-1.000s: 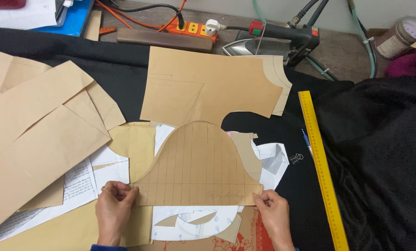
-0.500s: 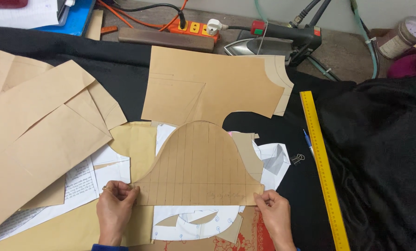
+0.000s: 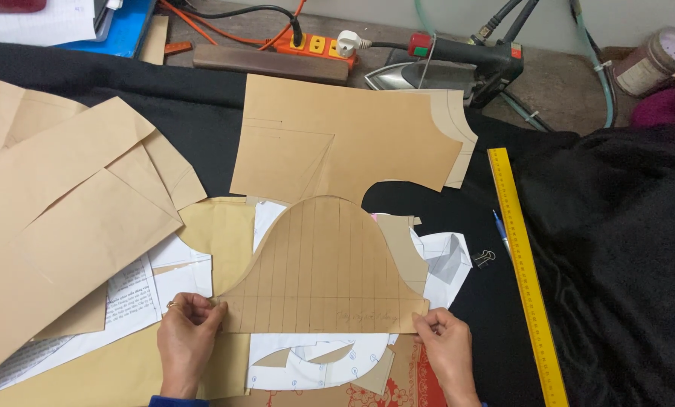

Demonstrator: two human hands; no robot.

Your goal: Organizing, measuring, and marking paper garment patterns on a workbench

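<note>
Bell-shaped pattern piece: tan kraft paper, ruled with vertical pencil lines, domed top, straight bottom edge. Lies flat on scrap paper over the black cloth covering the table. Left hand has its grip pinched on the lower left corner; right hand pinches the lower right corner. Judged light, thin, semi-stiff; creases and tears easily, so best held at both corners. Yellow ruler lies to the right, apart.
</note>
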